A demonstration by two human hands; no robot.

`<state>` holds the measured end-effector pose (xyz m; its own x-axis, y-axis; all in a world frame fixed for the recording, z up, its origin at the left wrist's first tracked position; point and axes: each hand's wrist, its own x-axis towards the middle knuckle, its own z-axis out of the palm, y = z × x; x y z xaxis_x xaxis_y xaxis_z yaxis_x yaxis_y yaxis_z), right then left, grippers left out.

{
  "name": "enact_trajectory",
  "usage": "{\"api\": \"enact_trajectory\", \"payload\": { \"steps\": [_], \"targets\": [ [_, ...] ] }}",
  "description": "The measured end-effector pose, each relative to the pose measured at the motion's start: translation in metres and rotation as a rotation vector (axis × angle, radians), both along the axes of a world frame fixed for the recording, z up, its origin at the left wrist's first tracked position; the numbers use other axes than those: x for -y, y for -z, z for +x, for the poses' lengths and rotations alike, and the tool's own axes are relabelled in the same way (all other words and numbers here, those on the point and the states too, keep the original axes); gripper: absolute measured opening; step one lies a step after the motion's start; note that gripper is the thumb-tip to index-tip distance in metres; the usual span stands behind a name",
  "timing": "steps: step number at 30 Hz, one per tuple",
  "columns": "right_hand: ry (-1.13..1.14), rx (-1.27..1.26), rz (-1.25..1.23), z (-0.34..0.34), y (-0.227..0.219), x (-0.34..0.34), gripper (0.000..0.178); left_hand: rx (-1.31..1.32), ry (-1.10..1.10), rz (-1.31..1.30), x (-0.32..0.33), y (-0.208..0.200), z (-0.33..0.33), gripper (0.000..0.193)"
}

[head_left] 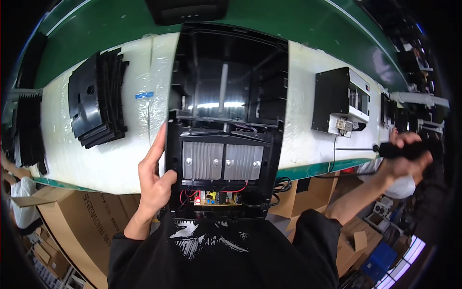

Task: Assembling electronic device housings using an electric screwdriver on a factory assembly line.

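Note:
A large black plastic housing (226,126) lies in front of me, its near end against my body and its inside showing. Two ribbed silver heat sinks (203,161) sit side by side in its near half. Below them is a small circuit board (217,198) with red wires. My left hand (156,178) grips the housing's left edge, thumb on top. Out to the right, my right hand (406,161) is wrapped round a black power screwdriver (409,148), smeared by motion. Its long thin bit points left, apart from the housing.
A stack of black panels (98,98) lies on the white-covered table (149,166) at left. A black and silver device (339,101) stands at right. Cardboard boxes (79,226) crowd the table's near edge. Parts of other people show at both sides.

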<state>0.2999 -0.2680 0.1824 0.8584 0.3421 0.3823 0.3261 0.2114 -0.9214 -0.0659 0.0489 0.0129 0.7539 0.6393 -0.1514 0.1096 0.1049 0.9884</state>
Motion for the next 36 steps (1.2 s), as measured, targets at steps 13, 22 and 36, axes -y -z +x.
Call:
{"api": "enact_trajectory", "payload": {
  "steps": [13,22,36],
  "targets": [
    [-0.525,0.340,0.141,-0.158,-0.002,-0.224,0.069,-0.053,0.917,0.284,-0.090,-0.031,0.115,0.077],
    [-0.665,0.296,0.100,-0.082,-0.023,-0.182,0.075,-0.020,0.816,0.516,-0.075,-0.028,0.115,0.071],
    [-0.773,0.230,0.119,-0.106,0.034,-0.228,0.087,-0.089,0.828,0.524,-0.077,-0.025,0.114,0.073]
  ]
}}
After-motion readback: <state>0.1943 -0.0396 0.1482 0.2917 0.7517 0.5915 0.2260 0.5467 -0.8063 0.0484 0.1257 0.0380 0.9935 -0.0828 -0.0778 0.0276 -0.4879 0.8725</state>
